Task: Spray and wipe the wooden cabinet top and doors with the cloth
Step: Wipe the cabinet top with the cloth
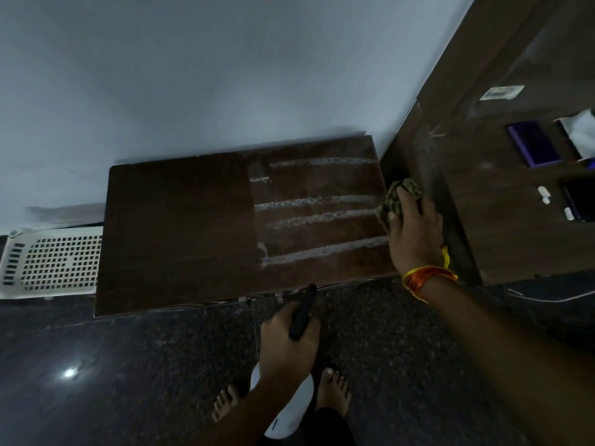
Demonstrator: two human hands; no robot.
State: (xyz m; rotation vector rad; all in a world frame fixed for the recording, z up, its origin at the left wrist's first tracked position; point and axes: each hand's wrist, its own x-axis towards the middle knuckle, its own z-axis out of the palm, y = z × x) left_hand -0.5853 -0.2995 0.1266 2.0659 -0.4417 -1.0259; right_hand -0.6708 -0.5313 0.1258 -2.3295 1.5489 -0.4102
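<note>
Right hand (413, 235) presses a bunched cloth (399, 199) against the right edge of the wooden cabinet top (193, 233), fingers closed on it. Left hand (286, 339) grips a white spray bottle (289, 403) by its black trigger head, just before the front edge. Four foamy streaks (318, 217) cross the top's right half. White wall behind; dark speckled floor (128, 365) below; perforated white basket (51, 262) at left.

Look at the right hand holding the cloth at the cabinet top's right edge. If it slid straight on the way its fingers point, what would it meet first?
The right hand with the cloth points up-left across the cabinet top. It would probably meet the nearest foam streak first; the wall lies behind.
</note>
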